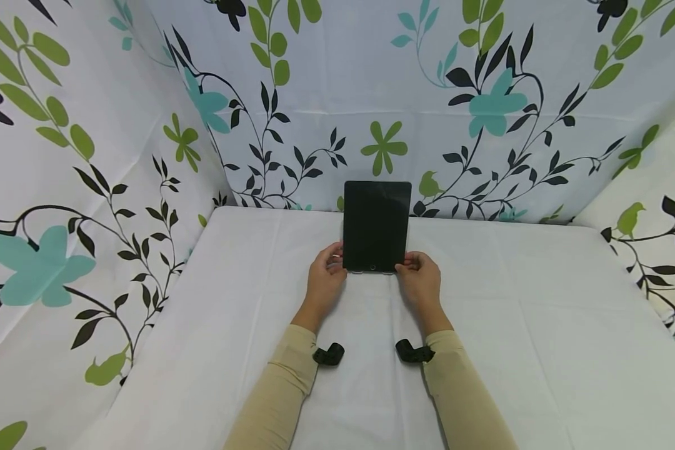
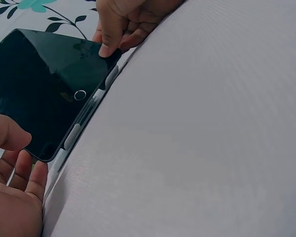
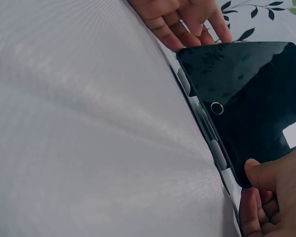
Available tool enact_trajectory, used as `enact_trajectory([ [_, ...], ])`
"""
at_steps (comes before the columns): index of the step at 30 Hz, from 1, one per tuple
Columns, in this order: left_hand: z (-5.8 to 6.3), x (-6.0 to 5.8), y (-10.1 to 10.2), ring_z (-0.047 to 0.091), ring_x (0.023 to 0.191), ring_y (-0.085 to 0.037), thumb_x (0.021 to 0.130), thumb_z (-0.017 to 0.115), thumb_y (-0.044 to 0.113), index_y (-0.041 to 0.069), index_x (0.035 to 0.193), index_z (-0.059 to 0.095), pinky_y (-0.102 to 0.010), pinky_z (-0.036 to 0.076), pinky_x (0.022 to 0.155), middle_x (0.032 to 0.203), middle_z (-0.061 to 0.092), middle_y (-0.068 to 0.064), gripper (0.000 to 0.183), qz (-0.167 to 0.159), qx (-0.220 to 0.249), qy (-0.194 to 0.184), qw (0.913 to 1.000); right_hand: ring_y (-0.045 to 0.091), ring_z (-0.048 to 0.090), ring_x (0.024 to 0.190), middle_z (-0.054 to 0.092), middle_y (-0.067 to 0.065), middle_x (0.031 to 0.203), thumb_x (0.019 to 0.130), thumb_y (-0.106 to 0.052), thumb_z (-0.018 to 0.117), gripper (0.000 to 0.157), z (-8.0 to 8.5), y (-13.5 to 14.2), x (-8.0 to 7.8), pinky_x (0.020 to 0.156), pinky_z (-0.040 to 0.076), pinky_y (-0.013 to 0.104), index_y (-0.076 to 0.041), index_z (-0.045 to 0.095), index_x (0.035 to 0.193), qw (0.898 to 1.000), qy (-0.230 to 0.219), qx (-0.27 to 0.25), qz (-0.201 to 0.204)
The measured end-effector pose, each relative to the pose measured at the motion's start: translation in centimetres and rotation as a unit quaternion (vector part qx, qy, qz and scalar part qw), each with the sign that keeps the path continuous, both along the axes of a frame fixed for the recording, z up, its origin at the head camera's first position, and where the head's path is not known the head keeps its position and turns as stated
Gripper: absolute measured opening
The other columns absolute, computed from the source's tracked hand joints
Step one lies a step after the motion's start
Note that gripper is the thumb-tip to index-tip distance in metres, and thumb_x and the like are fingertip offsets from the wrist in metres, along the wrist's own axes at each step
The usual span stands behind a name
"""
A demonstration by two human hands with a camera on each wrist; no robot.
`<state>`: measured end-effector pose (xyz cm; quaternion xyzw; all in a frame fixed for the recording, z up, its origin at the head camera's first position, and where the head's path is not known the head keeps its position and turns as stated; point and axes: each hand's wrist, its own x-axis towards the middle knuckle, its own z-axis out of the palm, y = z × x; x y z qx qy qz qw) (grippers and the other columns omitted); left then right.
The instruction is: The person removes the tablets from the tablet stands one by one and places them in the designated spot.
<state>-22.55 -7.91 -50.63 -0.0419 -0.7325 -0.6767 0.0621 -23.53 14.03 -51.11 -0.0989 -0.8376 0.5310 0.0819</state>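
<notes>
A black tablet (image 1: 375, 225) with a round home button leans upright near the back of the white table, its dark screen facing me. Under its lower edge shows a stand (image 2: 84, 116) with two grey padded lips. At the tablet's lower left corner my left hand (image 1: 324, 278) pinches the edge, thumb in front and fingers at the side. My right hand (image 1: 420, 280) grips the lower right corner, its thumb (image 3: 259, 173) on the front face. Most of the stand is hidden behind the tablet.
A white cloth covers the table (image 1: 484, 350). Behind it and at both sides hang white curtains (image 1: 326, 75) printed with leaves, flowers and birds. A small black camera mount (image 1: 329, 355) sits on the left wrist, and another camera mount (image 1: 414, 352) on the right.
</notes>
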Motion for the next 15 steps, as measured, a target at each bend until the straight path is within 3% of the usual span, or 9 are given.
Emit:
enact_trajectory([
  [9, 0.01, 0.09, -0.11, 0.056, 0.117, -0.027, 0.087, 0.059, -0.017, 0.004, 0.142, 0.057, -0.022, 0.053, 0.096, 0.129, 0.058, -0.017, 0.059, -0.003, 0.020, 0.017, 0.9997, 0.016, 0.062, 0.088, 0.068, 0.013, 0.102, 0.088, -0.007, 0.076, 0.022, 0.10, 0.33, 0.35, 0.076, 0.048, 0.019, -0.001, 0.067, 0.108, 0.999, 0.020, -0.022, 0.012],
  [15, 0.36, 0.36, -0.10, 0.056, 0.117, -0.027, 0.090, 0.058, -0.015, 0.006, 0.142, 0.058, -0.019, 0.052, 0.094, 0.128, 0.059, -0.017, 0.056, 0.008, 0.028, 0.018, 0.9994, 0.013, 0.060, 0.084, 0.065, 0.013, 0.098, 0.086, -0.001, 0.076, 0.021, -0.05, 0.46, 0.49, 0.073, 0.048, 0.015, 0.001, 0.067, 0.105, 0.996, 0.043, -0.070, 0.022],
])
